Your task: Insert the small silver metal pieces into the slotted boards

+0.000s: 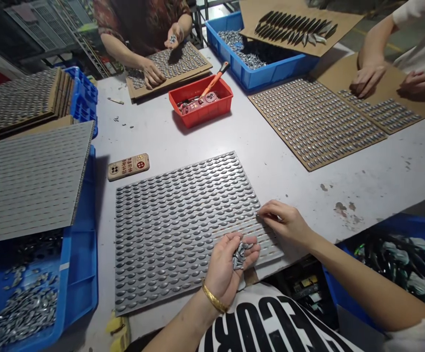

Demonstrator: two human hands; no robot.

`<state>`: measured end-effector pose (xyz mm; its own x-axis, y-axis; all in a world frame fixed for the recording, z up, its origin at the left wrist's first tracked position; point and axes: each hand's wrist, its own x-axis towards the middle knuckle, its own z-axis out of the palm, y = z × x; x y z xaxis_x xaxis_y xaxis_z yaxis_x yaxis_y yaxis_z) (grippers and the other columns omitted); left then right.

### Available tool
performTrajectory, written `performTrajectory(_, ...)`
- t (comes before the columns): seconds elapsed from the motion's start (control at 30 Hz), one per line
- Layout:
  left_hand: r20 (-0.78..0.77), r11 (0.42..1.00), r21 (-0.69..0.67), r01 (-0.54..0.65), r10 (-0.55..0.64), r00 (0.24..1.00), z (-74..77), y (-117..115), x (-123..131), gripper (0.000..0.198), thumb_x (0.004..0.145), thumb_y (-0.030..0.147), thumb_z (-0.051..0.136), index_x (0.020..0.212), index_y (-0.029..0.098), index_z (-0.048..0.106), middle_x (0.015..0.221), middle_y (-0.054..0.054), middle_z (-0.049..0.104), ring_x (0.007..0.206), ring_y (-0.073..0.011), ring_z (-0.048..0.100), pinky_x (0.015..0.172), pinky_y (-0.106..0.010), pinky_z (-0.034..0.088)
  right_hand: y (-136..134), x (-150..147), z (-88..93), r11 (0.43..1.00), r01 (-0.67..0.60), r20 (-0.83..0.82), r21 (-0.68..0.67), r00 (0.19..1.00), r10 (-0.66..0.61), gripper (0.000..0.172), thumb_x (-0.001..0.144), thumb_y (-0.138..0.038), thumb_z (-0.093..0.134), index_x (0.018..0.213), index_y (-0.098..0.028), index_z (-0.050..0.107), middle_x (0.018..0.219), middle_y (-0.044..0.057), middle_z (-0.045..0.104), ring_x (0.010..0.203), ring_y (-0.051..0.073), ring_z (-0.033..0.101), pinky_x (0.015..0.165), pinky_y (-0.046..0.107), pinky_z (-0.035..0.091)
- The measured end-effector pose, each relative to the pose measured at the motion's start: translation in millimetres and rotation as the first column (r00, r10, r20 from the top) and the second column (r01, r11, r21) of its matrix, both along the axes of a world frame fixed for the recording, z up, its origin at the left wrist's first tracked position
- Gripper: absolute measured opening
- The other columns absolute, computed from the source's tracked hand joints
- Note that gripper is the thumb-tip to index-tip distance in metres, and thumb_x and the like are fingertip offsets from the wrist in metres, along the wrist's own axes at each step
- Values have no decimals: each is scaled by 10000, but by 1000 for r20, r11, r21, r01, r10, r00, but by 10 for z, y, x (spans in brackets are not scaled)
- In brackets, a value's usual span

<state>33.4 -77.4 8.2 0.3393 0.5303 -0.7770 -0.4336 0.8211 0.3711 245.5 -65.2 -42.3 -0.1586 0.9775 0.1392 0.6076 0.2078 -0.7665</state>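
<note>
A grey board lies before me, covered in rows of small silver-grey oval pieces; its lower right part shows bare lined strips. My left hand is palm up over the board's front edge, fingers curled round a small heap of loose oval pieces. At the right edge of the board, my right hand has thumb and fingertips pinched together at the end of a row. A small grey oval piece shows at those fingertips, mostly hidden by them.
A phone lies beyond the board. Further back stands a red bin with an orange-handled tool. Blue bins of loose pieces stand left and at the back. Two co-workers' hands work at brown boards. Another blue bin is lower right.
</note>
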Motion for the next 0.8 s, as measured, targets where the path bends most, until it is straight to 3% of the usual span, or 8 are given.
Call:
performTrajectory(0.23, -49, 995, 83, 49, -45, 998, -78, -54, -27, 299, 733, 316, 741, 939, 114, 663, 694, -10, 581, 586, -69, 530, 550, -184, 440, 48, -3, -53, 996, 0, 177, 88, 984, -15, 148, 898, -187, 504, 937, -208, 646, 877, 55, 614, 766, 171, 592, 679, 297, 486)
performTrajectory(0.5, -49, 999, 48, 20, -18, 999, -67, -80, -90, 298, 728, 245, 739, 988, 116, 671, 838, -80, 645, 684, -98, 572, 636, -212, 476, 50, 35, -17, 991, -83, 286, 106, 957, 49, 188, 930, -185, 460, 1009, -202, 630, 903, 74, 616, 825, 189, 590, 716, 309, 490)
performTrajectory(0.7, -82, 996, 90, -9, 17, 996, -25, -75, -142, 275, 666, 268, 794, 863, 136, 655, 706, -20, 609, 624, -81, 539, 598, -194, 458, -79, 35, 160, 991, 93, 88, 92, 991, -101, 162, 919, -220, 502, 1020, -214, 630, 885, 59, 642, 725, 169, 588, 652, 306, 474)
performTrajectory(0.8, -79, 992, 123, -17, 27, 997, -32, -87, -165, 268, 661, 264, 793, 857, 140, 659, 649, 8, 574, 594, -72, 519, 596, -191, 443, -202, -182, 271, 998, 52, -99, -32, 994, -55, 149, 917, -244, 518, 996, -219, 641, 889, 54, 656, 771, 174, 606, 671, 303, 492)
